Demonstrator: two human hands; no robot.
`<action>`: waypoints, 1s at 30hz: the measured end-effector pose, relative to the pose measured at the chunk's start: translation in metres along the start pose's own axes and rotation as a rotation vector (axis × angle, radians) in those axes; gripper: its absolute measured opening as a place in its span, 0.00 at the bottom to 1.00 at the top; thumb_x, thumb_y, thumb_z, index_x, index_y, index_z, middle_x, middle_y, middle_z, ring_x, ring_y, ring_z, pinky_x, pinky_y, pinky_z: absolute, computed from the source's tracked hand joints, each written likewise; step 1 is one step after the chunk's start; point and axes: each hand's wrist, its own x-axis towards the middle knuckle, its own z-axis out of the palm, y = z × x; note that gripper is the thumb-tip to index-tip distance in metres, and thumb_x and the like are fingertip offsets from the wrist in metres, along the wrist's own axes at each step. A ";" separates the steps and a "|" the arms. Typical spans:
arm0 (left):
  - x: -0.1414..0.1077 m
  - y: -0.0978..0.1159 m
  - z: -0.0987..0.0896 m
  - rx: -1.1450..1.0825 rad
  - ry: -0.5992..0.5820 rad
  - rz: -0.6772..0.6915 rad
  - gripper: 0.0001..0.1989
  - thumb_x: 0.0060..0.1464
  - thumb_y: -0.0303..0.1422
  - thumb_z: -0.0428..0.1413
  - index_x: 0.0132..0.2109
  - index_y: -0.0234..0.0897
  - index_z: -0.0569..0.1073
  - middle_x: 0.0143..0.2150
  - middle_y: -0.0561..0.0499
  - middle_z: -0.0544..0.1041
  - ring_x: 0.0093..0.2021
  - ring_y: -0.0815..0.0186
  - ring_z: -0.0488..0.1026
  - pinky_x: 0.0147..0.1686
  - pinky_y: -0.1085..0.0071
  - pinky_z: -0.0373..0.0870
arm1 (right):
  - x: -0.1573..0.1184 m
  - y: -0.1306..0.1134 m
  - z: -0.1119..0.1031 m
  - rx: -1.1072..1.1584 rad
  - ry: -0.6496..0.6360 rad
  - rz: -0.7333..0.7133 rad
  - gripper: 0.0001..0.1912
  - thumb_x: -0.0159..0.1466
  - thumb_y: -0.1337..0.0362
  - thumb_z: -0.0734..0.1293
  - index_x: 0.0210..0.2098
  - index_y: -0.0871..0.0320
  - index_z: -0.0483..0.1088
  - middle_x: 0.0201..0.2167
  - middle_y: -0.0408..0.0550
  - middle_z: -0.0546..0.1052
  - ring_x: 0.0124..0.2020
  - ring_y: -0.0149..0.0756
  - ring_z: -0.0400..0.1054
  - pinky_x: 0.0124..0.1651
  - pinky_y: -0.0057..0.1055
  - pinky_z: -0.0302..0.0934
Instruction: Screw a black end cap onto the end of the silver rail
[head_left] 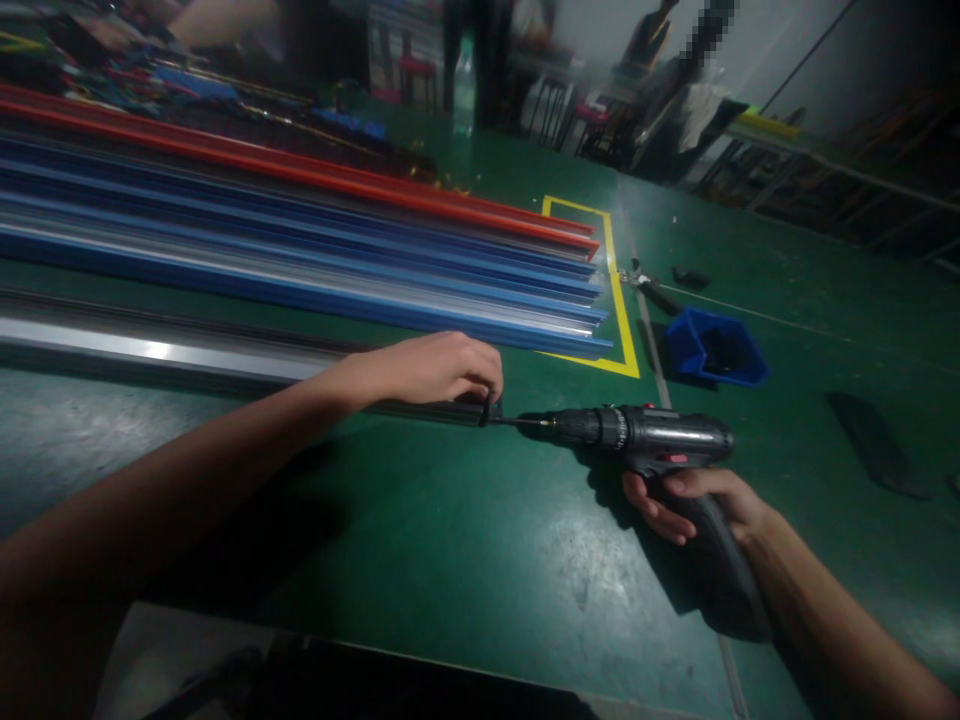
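My right hand (pixel 697 505) is wrapped round the handle of a black cordless drill (pixel 660 437), which points left. Its long thin bit (pixel 525 422) reaches to the end of a dark metal profile (pixel 187 352) lying along the green table. My left hand (pixel 454 368) rests over that end, fingers curled down on a small black end piece (pixel 492 408). Whether the bit's tip touches a screw there is too small to tell. Behind the left hand lie several blue profiles (pixel 375 285) and red profiles (pixel 360 185), side by side.
A blue bin (pixel 716 348) with dark contents stands right of the yellow tape (pixel 626 330). Near it lies a dark-handled tool (pixel 656 292). A flat black object (pixel 877 445) is at the right. A clear bottle (pixel 465 85) and another person's arm (pixel 217 25) are at the back.
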 end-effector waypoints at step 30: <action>0.000 0.000 0.000 -0.020 0.002 -0.003 0.12 0.62 0.22 0.53 0.40 0.39 0.81 0.41 0.51 0.80 0.41 0.68 0.77 0.43 0.74 0.68 | 0.000 0.000 0.006 -0.009 0.066 -0.004 0.13 0.62 0.63 0.71 0.40 0.69 0.79 0.29 0.49 0.75 0.16 0.21 0.59 0.22 0.22 0.65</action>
